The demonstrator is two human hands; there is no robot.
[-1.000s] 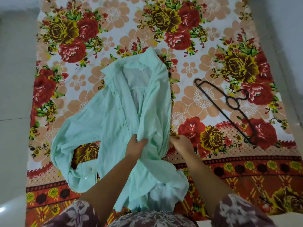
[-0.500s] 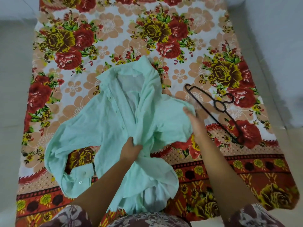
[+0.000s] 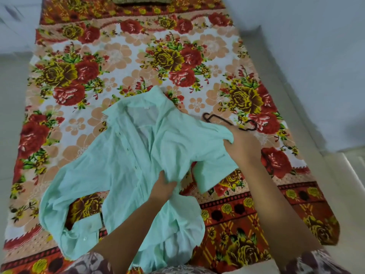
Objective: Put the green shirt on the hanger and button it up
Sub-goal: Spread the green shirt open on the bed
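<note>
Shirt lies open and unbuttoned on the sheet, near centre. Its middle is gripped by the left hand, and its right flap is pinched in the fingers of the right hand. The hanger, partly covered at far right, is not yet inserted. Both steps are judged outstanding.

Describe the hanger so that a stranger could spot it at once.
On the big floral sheet lies a pale green shirt. Just beyond the right hand, which grips the shirt's edge, lies the hanger: a thin black frame, partly hidden, the only dark outline among red and yellow flowers.
</note>
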